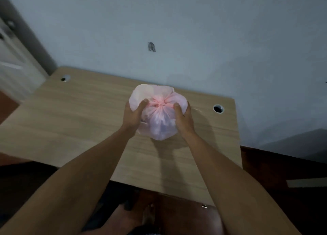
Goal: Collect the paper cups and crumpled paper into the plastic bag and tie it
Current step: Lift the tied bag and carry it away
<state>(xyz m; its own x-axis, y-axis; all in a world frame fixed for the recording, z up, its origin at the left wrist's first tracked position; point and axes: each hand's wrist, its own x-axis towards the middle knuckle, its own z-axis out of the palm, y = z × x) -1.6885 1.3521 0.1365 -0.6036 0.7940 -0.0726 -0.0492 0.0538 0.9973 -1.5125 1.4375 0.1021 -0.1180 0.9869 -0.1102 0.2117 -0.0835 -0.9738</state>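
A full pink plastic bag (159,123) stands on the wooden table (74,121), its top gathered into a knot (160,103). My left hand (133,115) grips the bag's left side, the thumb curled near the knot. On the right side my right hand (183,119) grips the bag the same way. Pale shapes show faintly through the plastic. No loose cups or crumpled paper lie on the table.
The table has two round cable holes, one at the back left (65,78) and one at the right (218,108). A grey wall (194,31) rises right behind it. A door (16,58) stands at the far left. The dark floor (283,173) lies right of the table.
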